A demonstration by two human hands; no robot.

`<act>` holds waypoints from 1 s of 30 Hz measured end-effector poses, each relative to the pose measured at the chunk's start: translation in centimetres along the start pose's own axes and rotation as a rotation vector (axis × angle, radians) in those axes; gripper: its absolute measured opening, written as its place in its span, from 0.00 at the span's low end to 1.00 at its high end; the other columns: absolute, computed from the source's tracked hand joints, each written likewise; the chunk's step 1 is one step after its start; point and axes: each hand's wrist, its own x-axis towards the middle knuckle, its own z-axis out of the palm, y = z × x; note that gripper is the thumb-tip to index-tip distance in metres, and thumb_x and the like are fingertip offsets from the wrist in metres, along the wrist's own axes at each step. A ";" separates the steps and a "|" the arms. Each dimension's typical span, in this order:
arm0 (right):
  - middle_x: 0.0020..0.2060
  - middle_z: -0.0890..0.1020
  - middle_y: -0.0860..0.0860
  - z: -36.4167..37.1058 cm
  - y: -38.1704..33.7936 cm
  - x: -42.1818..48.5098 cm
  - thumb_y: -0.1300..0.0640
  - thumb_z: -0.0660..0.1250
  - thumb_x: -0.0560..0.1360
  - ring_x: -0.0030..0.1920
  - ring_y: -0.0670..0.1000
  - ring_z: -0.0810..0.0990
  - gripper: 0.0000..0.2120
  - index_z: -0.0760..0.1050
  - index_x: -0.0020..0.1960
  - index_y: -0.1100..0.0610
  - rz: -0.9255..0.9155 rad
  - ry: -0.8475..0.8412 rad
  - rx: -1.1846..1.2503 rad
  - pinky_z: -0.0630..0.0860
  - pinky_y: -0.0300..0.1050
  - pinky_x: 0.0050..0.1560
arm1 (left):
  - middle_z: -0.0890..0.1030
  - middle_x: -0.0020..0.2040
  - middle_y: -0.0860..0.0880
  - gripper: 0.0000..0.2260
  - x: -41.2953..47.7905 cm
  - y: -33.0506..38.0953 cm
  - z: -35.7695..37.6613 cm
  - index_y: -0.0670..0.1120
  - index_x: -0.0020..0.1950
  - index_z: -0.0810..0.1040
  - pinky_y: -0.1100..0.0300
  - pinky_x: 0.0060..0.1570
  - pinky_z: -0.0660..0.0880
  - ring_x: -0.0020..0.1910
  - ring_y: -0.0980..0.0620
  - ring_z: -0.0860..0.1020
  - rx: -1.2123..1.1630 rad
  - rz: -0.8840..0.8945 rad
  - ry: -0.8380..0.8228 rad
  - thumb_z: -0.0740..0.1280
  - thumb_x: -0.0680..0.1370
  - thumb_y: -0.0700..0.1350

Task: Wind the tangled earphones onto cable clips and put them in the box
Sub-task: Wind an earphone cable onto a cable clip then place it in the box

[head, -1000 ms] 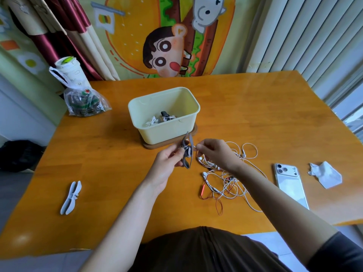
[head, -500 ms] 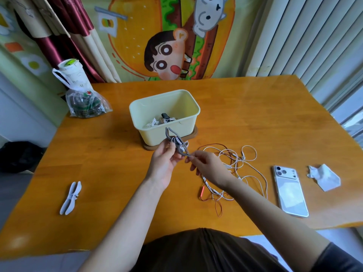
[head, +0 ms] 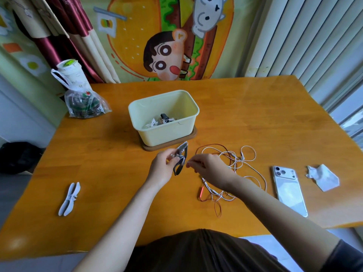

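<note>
Swung round since a moment ago, the grey cable clip (head: 183, 148) tips toward 1 o'clock, gripped in the left hand (head: 161, 169). The right hand (head: 210, 169) pinches a white cord from the tangled earphones (head: 234, 160), which lie at the clip's 3 o'clock. The box (head: 167, 137) stands at 12 o'clock.

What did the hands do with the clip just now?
The left hand keeps holding the dark clip, which tipped from upright to slanted. The right hand still pinches the earphone cable; a loop of it rose toward the box. The white clip, phone and tissue stayed put.
</note>
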 end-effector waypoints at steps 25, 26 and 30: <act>0.39 0.79 0.49 -0.5 2.4 0.8 0.57 0.65 0.77 0.35 0.40 0.76 0.02 0.72 0.47 0.55 0.022 0.137 0.155 0.71 0.30 0.36 | 0.82 0.45 0.54 0.12 -1.8 2.1 -0.3 0.46 0.62 0.76 0.75 0.36 0.70 0.41 0.55 0.81 -0.170 -0.106 -0.389 0.58 0.82 0.40; 0.37 0.78 0.47 -0.6 2.3 0.7 0.57 0.66 0.77 0.34 0.39 0.76 0.03 0.72 0.47 0.56 0.021 0.135 0.172 0.70 0.29 0.35 | 0.83 0.44 0.55 0.12 -1.8 2.1 -0.4 0.47 0.61 0.77 0.75 0.39 0.71 0.40 0.61 0.80 -0.199 -0.117 -0.416 0.58 0.83 0.41; 0.33 0.78 0.46 -1.3 2.2 0.8 0.55 0.68 0.75 0.31 0.39 0.77 0.06 0.73 0.43 0.56 0.074 0.141 0.344 0.73 0.32 0.34 | 0.81 0.43 0.56 0.13 -1.5 1.7 -0.5 0.51 0.64 0.74 0.73 0.37 0.71 0.33 0.67 0.76 -0.191 -0.082 -0.364 0.60 0.82 0.40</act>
